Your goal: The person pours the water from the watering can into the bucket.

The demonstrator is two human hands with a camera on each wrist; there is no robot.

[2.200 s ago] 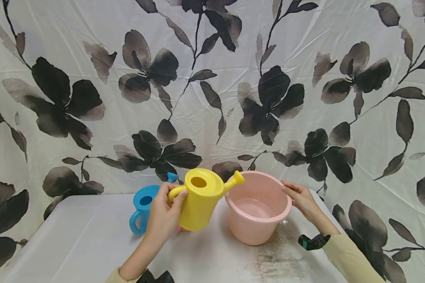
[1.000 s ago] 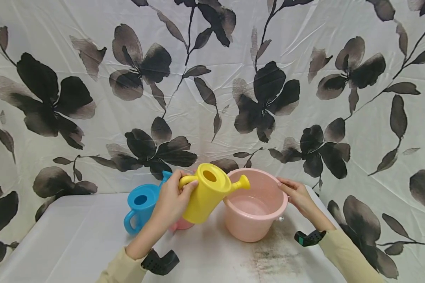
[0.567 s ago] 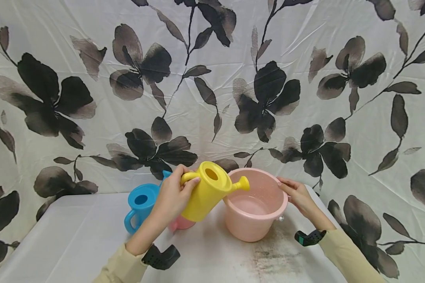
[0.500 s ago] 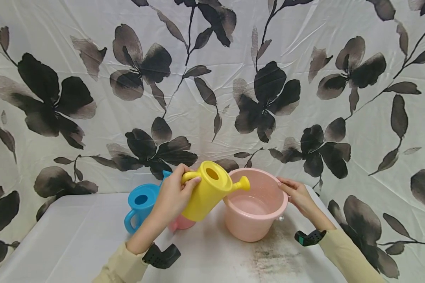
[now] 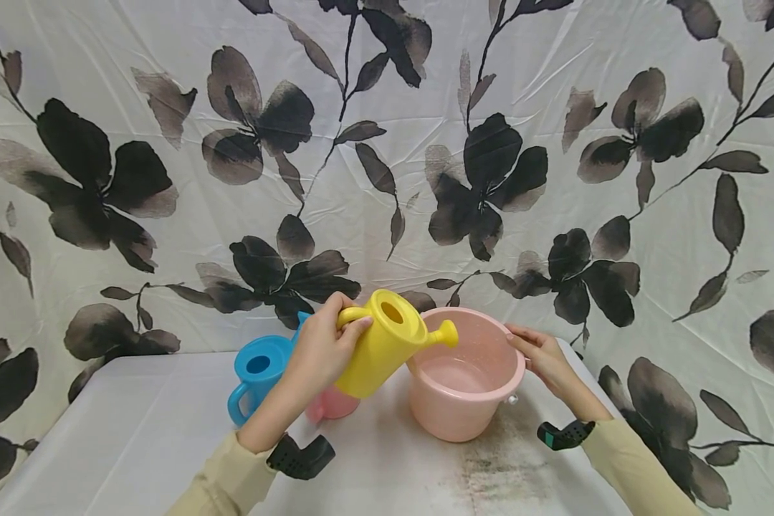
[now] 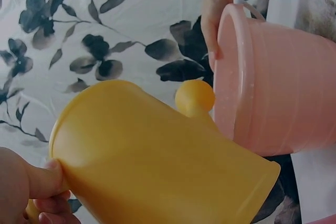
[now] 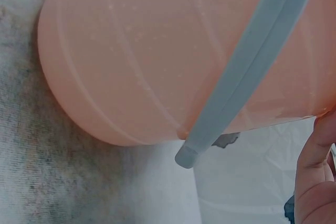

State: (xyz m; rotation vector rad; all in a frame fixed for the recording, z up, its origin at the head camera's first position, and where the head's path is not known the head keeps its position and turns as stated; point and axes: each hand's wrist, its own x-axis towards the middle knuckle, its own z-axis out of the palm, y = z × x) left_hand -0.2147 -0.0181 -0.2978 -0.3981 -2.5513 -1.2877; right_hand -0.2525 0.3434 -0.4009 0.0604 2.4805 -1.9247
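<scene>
My left hand (image 5: 322, 347) grips the looped handle of a yellow watering can (image 5: 380, 351) and holds it tilted, lifted over the table. Its round spout head (image 5: 448, 333) overlaps the mouth of a pink bucket (image 5: 458, 416) in the head view. In the left wrist view the can's body hides part of the bucket's rim. The bucket stands upright on the table, and my right hand (image 5: 548, 365) pinches its right rim. A pale carrying handle (image 7: 252, 66) hangs across the bucket's side in the right wrist view.
A blue watering can (image 5: 258, 383) stands left of my left forearm, partly covered by it. Behind the yellow can, a pink object (image 5: 340, 406) shows only its lower part. A dark stain (image 5: 499, 462) marks the white table (image 5: 135, 430). Floral cloth (image 5: 387, 215) hangs behind.
My left hand has raised the yellow can and moved it right, tipping it further with its spout toward the bucket. The right hand keeps its hold on the rim; the head view has shifted slightly.
</scene>
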